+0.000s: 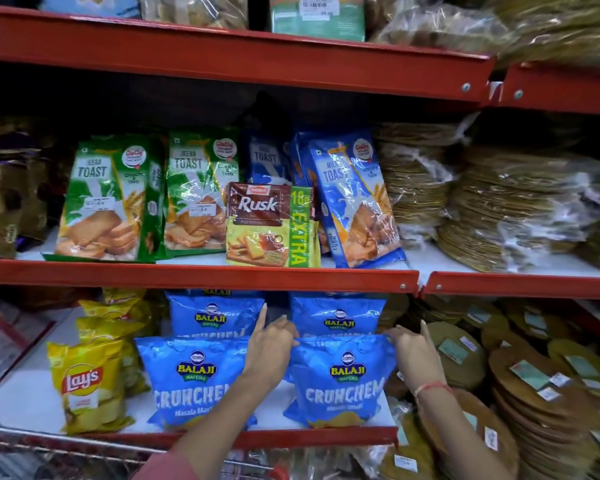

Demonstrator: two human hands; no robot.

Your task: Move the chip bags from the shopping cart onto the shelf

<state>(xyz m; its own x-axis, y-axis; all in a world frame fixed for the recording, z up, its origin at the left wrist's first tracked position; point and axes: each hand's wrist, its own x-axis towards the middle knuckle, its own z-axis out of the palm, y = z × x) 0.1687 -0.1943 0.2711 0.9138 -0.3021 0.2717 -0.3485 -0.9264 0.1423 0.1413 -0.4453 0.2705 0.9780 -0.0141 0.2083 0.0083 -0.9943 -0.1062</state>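
Note:
A blue Balaji Crunchem chip bag (pixel 342 382) stands upright at the front right of the lower white shelf (pixel 25 400). My left hand (pixel 269 344) pinches its top left corner, index finger pointing up. My right hand (pixel 413 348) grips its top right corner. A second blue Crunchem bag (pixel 187 379) stands to its left, partly behind my left forearm. Two more blue bags (pixel 215 315) (pixel 338 315) stand behind them. Yellow Lay's bags (pixel 87 382) stand in a row further left. The shopping cart's metal rim (pixel 84 445) shows at the bottom edge.
The red shelf edge (pixel 194 275) runs just above the hands. Toast and rusk packs (pixel 272 225) fill the shelf above. Stacks of wrapped papad discs (pixel 541 386) crowd the right side. Red-trimmed packets (pixel 4 344) lie at far left.

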